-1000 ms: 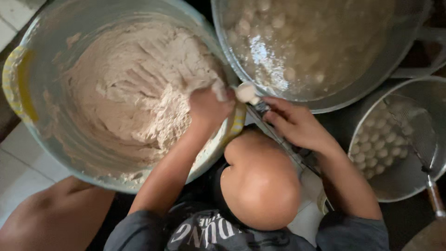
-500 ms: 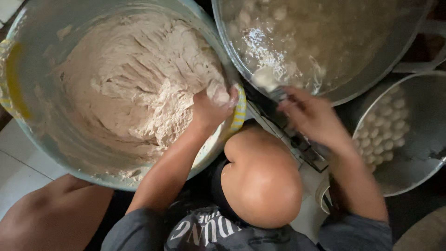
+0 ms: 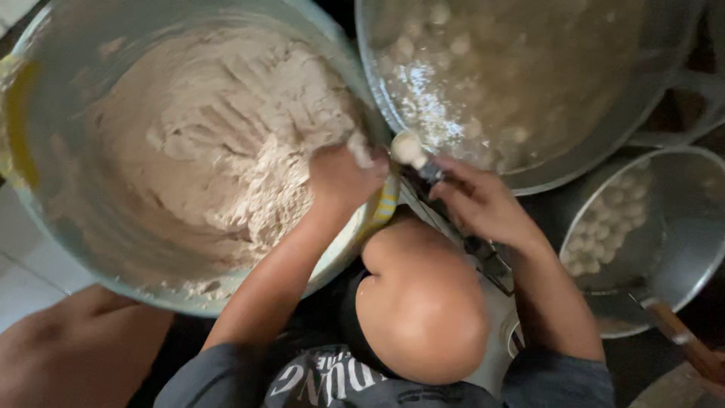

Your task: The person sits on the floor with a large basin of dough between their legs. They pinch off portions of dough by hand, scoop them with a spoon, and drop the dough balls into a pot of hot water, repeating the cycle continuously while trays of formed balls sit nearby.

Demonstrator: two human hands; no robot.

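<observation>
Filling the upper left of the frame, a big pale basin (image 3: 45, 227) holding a heap of beige dough paste (image 3: 219, 143), rough and smeared up the inner wall, with a yellow patch showing at the far left rim

Spreading across the upper right, a wide metal pot (image 3: 604, 151) carrying cloudy liquid and many small pale balls (image 3: 453, 45) floating in it

Sitting at the right edge, a smaller metal pan (image 3: 680, 227) with a perforated strainer (image 3: 596, 204) resting in it, heaped with more small pale balls; a wooden handle (image 3: 680, 332) slanting off towards the lower right

Bulging at bottom centre, a bare knee (image 3: 423, 310), a dark printed shirt just below it

Pressing at the basin's right rim, near the middle of the frame, the left hand (image 3: 340, 177): grip closed into a fist around a lump of dough, paste squeezing out at the top between thumb and forefinger

Hovering just right of it, over the gap between basin and pot, the right hand (image 3: 476, 200): grip pinched shut on a spoon (image 3: 423, 162), its handle mostly hidden under the fingers

Sitting on the spoon's tip, just beside the left fist, a small dough ball (image 3: 406, 147), pale and rounded
</observation>
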